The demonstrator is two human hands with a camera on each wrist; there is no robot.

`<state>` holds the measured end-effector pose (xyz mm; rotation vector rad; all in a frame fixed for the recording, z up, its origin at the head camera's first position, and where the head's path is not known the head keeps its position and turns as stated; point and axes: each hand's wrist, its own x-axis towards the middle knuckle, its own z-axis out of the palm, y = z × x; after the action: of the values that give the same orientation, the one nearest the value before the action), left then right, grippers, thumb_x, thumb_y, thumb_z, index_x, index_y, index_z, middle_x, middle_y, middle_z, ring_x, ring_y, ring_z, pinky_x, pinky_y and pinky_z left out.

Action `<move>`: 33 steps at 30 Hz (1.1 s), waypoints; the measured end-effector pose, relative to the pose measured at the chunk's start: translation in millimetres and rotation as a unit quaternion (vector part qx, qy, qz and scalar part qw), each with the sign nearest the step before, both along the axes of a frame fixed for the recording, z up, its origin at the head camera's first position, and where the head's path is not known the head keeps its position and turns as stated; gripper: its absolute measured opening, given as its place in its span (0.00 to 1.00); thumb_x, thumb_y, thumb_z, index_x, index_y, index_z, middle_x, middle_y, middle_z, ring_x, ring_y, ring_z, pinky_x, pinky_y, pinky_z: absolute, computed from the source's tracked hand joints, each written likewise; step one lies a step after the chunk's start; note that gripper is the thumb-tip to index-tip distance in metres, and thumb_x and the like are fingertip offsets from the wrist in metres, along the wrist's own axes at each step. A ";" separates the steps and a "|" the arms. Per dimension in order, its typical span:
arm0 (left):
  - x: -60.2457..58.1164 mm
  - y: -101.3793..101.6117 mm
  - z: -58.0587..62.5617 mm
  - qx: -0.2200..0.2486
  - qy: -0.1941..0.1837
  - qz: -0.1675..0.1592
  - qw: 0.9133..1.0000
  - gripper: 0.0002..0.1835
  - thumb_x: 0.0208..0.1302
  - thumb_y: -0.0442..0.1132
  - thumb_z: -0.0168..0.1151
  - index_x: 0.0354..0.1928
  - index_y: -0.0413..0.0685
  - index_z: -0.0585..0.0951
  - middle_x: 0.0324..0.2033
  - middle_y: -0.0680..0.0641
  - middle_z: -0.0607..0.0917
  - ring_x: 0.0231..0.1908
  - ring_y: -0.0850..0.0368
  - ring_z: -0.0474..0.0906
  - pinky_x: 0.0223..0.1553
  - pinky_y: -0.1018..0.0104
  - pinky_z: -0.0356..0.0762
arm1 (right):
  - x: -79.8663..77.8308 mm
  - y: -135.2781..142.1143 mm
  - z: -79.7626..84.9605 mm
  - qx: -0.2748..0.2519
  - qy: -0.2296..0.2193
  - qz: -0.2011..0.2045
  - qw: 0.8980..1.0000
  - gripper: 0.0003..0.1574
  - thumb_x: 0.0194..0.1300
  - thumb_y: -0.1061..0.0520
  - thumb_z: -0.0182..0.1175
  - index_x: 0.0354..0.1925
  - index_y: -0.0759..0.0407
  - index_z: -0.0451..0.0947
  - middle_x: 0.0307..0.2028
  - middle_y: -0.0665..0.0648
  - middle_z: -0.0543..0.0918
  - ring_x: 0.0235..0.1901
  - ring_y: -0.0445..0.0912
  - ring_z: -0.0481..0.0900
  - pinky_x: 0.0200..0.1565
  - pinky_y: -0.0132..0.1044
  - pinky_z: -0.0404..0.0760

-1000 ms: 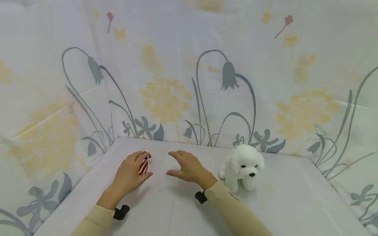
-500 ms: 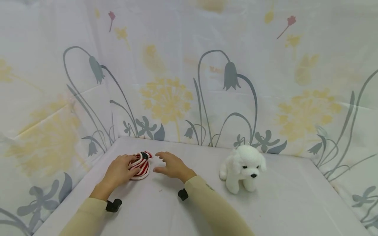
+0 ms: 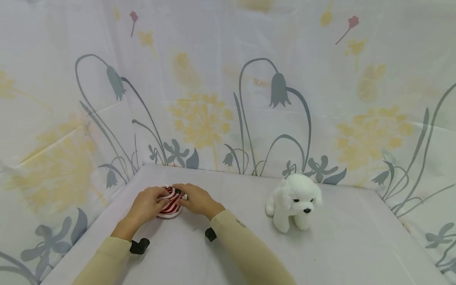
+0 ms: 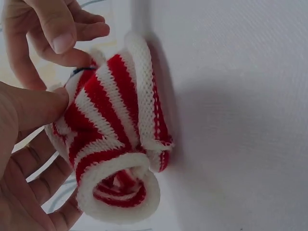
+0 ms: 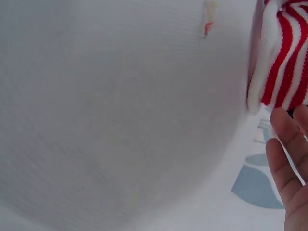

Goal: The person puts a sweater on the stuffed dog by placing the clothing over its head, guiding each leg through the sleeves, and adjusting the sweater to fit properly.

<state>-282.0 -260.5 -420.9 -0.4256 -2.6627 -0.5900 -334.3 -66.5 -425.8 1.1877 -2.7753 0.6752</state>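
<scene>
A small knitted sweater (image 3: 172,206), striped red and white with white rolled edges, is at the left of the table. My left hand (image 3: 145,206) pinches it: in the left wrist view the thumb presses the knit (image 4: 103,108) while the other fingers lie behind it. From the right, my right hand (image 3: 199,200) reaches the sweater's dark-marked end. One of its fingertips touches the fabric and the thumb stands apart, as the left wrist view shows. Part of the sweater is hidden under both hands. The right wrist view shows loosely bent fingers (image 5: 287,137) just below the striped knit (image 5: 284,57).
A white plush dog (image 3: 293,202) sits upright on the right of the white-covered table (image 3: 342,245). Cloth walls (image 3: 213,79) printed with flowers close off the back and sides. Black wrist mounts hang under both forearms.
My right hand has moved left, away from the plush dog, and up to the sweater. My left hand has shifted a little left, so more of the sweater shows.
</scene>
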 end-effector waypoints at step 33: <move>-10.0 83.6 34.4 0.002 0.032 -0.085 0.996 0.04 0.52 0.39 0.72 0.30 0.54 0.85 0.29 0.57 0.83 0.33 0.57 0.75 0.36 0.54 0.71 | 10.8 105.8 29.0 -0.109 0.037 0.000 0.993 0.02 0.70 0.59 0.55 0.38 0.55 0.74 0.48 0.54 0.76 0.31 0.40 0.76 0.33 0.29 0.76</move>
<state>-292.0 -176.9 -386.5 -0.6627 -2.5815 -0.6203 -323.5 39.4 -396.8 1.1439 -2.5622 0.8885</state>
